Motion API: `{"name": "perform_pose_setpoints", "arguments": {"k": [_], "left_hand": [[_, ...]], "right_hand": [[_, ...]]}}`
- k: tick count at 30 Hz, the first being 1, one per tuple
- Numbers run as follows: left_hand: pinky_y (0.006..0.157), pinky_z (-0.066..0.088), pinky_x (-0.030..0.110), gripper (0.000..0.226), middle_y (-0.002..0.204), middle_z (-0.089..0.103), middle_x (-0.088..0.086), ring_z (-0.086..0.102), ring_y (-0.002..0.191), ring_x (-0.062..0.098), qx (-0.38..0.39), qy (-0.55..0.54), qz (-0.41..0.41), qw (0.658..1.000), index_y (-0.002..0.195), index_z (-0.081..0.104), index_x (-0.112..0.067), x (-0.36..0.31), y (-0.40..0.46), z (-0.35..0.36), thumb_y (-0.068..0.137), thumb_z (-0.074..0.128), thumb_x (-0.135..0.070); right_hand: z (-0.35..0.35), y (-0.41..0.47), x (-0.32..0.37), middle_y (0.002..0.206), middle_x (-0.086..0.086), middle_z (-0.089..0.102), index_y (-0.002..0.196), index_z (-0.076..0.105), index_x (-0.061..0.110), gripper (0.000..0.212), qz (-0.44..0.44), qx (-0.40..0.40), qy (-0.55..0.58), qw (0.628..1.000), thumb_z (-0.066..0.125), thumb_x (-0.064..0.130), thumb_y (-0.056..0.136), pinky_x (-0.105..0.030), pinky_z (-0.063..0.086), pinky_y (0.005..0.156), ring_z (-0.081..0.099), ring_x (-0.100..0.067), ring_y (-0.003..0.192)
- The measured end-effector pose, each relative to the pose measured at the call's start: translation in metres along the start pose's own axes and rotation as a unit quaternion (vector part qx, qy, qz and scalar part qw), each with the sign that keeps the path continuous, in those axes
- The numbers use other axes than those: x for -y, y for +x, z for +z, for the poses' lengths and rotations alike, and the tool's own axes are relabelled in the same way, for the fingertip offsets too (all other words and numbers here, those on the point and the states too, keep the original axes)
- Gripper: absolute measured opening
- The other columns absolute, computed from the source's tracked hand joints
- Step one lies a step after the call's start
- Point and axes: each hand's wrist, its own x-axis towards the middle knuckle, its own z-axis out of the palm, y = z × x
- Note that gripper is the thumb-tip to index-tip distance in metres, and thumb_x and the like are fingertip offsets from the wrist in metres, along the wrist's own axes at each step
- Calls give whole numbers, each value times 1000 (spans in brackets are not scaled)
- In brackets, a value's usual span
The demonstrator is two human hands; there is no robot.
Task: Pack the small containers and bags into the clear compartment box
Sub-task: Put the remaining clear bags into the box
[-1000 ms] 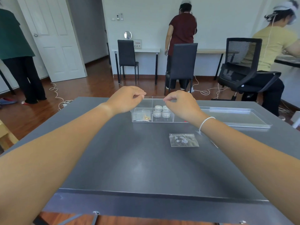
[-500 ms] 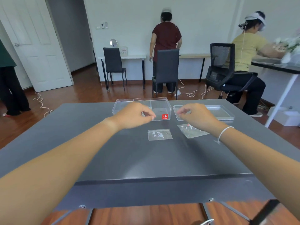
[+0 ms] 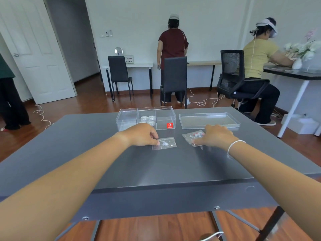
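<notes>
The table (image 3: 156, 167) is flat dark grey, unpatterned. At its twelve o'clock the compartment box (image 3: 146, 118) is clear plastic with a red square label (image 3: 169, 125) bearing a white mark; white round containers (image 3: 147, 118) show through its middle section. At one o'clock the lid (image 3: 209, 120) is clear too. The left bag (image 3: 165, 143) is transparent, speckled white and pale violet; the right bag (image 3: 192, 136) is transparent, speckled red and white. A white bracelet (image 3: 234, 145) rings the right wrist. The floor (image 3: 156, 226) is reddish-brown wood.
</notes>
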Motion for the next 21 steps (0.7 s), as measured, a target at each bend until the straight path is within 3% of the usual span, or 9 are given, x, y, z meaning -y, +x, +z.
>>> {"name": "perform_pose_setpoints", "arguments": {"k": [5,9,14,16,18,21], "left_hand": [[72,39,19,19,97,61,-8,56,94,10,-8,-28,-2,1000,93,67,-21,-1,-2,1,79,67,-34],[62,36,15,18,98,61,-7,51,78,2,-13,-54,-3,998,90,62,-23,-1,-6,2,77,69,-34],[63,36,16,18,92,57,-10,49,79,3,-27,-66,3,997,87,58,-25,-1,-7,3,76,70,-32],[62,35,16,16,87,54,-14,49,77,1,-31,-75,1,997,82,56,-28,0,-8,3,76,70,-31],[61,35,17,16,84,53,-15,49,75,0,-31,-81,2,996,78,55,-30,0,-9,2,76,70,-30],[61,37,18,16,83,54,-13,50,75,3,-34,-82,5,996,77,54,-31,0,-9,2,76,70,-28]], "right_hand": [[1,-4,2,131,-10,53,127,45,14,66,-22,3,69,997,65,49,75,-40,44,95,49,-33,119],[2,-6,1,135,-9,51,131,44,14,68,-40,17,129,991,70,42,74,-38,43,96,47,-31,121],[5,-6,1,140,-9,47,138,38,14,71,-69,34,206,975,72,29,77,-36,39,101,46,-30,124],[6,-6,2,131,-11,51,138,39,16,68,-84,31,232,969,71,22,78,-32,41,95,49,-29,119],[8,-6,3,112,-8,50,137,41,18,64,-97,24,251,963,70,14,80,-24,42,78,53,-27,105],[11,-5,3,102,-3,46,134,44,21,59,-114,9,272,956,65,6,82,-13,35,56,50,-19,87]]}}
